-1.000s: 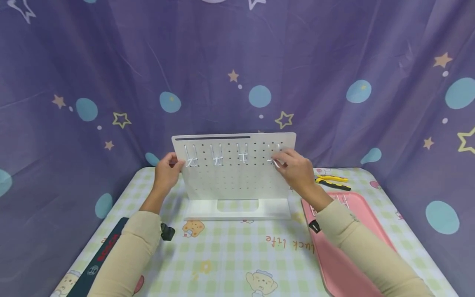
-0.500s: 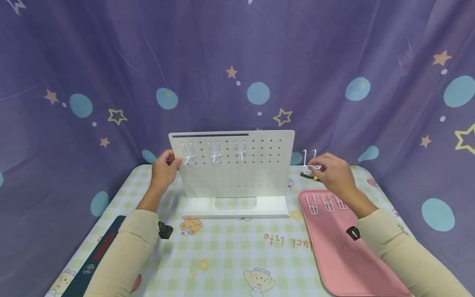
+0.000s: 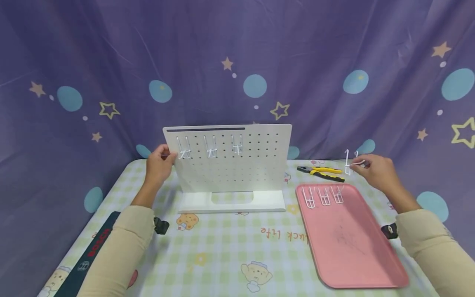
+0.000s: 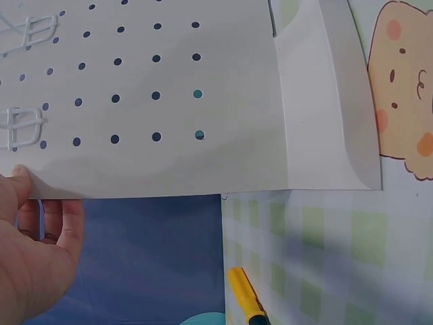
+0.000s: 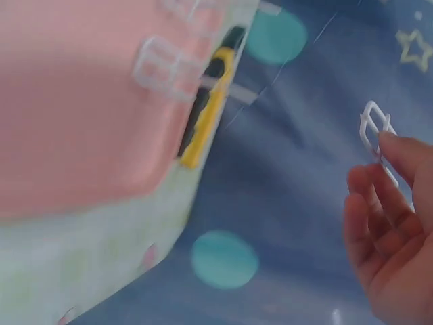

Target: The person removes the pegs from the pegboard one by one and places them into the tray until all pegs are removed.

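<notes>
A white pegboard point(image 3: 230, 175) stands upright on its base at the back of the table. Its left edge is pinched by my left hand point(image 3: 158, 165), thumb on the front face and fingers behind, as the left wrist view point(image 4: 40, 237) also shows. Three white wire hooks hang in its upper rows, one of them the middle hook point(image 3: 211, 147). Off to the right, my right hand point(image 3: 378, 171) pinches another white wire hook point(image 3: 347, 163) between thumb and forefinger, above the table's back right. In the right wrist view this hook point(image 5: 375, 128) sticks out past the thumb.
Three more wire hooks lie at the far end of a pink tray point(image 3: 349, 247) on the right. Pliers with yellow and black handles point(image 3: 323, 173) lie behind it. A dark BOSCH case or strip point(image 3: 89, 253) lies along the left edge, partly under the left forearm.
My right hand has carried the wire hook away from the pegboard's upper right, moving right past the tray and pliers. My left hand keeps its grip on the board's edge.
</notes>
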### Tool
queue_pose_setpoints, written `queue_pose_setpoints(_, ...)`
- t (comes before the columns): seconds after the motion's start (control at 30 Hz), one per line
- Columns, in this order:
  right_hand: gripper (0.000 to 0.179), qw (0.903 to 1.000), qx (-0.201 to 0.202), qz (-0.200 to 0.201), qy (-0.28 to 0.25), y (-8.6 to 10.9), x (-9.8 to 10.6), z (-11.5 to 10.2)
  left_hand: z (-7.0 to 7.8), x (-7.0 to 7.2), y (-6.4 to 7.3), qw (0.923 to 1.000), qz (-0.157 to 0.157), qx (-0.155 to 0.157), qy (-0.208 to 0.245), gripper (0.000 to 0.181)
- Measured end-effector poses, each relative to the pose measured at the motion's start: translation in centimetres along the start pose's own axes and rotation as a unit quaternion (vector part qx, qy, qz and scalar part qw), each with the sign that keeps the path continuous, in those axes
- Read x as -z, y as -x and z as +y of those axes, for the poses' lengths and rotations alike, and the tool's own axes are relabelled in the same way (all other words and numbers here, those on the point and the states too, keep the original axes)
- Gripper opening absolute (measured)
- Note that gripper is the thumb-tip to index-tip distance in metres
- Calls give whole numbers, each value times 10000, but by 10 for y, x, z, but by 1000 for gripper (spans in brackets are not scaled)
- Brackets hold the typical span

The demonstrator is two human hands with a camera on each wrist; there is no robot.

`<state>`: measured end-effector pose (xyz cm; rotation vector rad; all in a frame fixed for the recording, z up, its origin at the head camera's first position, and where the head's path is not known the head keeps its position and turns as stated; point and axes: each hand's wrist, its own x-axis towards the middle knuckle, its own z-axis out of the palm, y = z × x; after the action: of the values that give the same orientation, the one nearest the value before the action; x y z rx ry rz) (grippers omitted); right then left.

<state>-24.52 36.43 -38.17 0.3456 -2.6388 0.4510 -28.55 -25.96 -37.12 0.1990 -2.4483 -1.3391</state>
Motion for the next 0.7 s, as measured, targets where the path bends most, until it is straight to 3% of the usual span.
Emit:
queue_pose_setpoints(0.2, 9, 9960, 17, -882, 132, 13, -4, 26, -2, 0, 0, 9997, 98, -207, 122, 22)
queue_pose_setpoints(0.4, 5, 9868, -29, -1622, 14, 27, -16, 41, -3, -1, -1, 9997, 57, -201, 112, 22)
queue_pose_setpoints(0.57, 2, 9793, -10, -2020, -150, 37, -30, 48, -4, -1, -2, 9998, 38, -168, 102, 23)
queue_pose_setpoints(0.7, 7, 9786, 96, -2052, -147, 42, -40, 55, -3, -2, -2, 9998, 45, -178, 83, 22)
